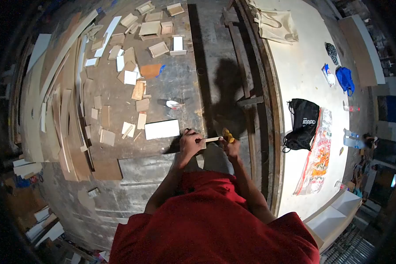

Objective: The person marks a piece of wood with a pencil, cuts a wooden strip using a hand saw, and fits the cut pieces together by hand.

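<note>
My left hand (190, 141) is closed around one end of a narrow, pale wooden strip (212, 140) in front of my body. The strip spans the gap to my right hand (231, 148). That hand is closed on a yellow hand tool (227, 134), whose exact kind I cannot make out; its upper part sticks out above the fingers. Just left of my left hand, a white rectangular board (162, 130) lies on the worn table (180, 83). Farther up, a small white and red item (173, 104) rests on the tabletop.
Several small wooden boxes (150, 30) and loose wood pieces (141, 119) cover the table's left side. Long boards (66, 114) lie farther left. Across a dark gap, a pale table (290, 70) bears a black drawstring bag (302, 119), a plastic sack (317, 160) and a cloth bag (275, 25).
</note>
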The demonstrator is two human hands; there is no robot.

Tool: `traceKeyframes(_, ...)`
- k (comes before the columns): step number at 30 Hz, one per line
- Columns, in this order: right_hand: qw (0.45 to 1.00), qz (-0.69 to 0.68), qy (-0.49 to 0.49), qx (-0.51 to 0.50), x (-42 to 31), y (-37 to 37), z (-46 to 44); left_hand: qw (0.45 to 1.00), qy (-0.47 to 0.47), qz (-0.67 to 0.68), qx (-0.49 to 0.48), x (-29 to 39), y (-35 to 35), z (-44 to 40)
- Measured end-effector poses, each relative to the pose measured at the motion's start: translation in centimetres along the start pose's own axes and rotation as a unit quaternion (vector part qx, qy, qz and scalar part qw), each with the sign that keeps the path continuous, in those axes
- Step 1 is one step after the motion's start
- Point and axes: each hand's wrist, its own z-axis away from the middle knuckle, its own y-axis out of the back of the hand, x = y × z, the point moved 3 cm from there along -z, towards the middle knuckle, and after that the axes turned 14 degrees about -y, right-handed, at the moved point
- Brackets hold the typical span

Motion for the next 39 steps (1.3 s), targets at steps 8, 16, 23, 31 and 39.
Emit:
traceKeyframes(8,0.990,0.121,0.069,0.019,3.2,3.0,-3.2,1.000,0.004,-0.002,-0.017,0.3,-0.2,-0.4)
traceKeyframes(16,0.973,0.064,0.157,0.157,-4.7,4.1,9.7,0.998,0.003,-0.002,-0.058,-0.2,-0.4,-0.1)
traceKeyframes(23,0.985,0.024,0.126,0.119,-5.5,-0.8,18.6,1.000,-0.007,-0.020,-0.018,-2.8,-1.9,2.0)
traceKeyframes(31,0.991,0.008,0.105,0.076,-1.0,-5.0,18.2,0.997,-0.077,-0.007,0.004,-3.3,-2.0,2.3)
traceKeyframes(39,0.993,0.005,0.105,0.054,-1.4,-6.2,19.2,0.989,0.071,0.131,0.014,-5.2,-4.4,3.7)
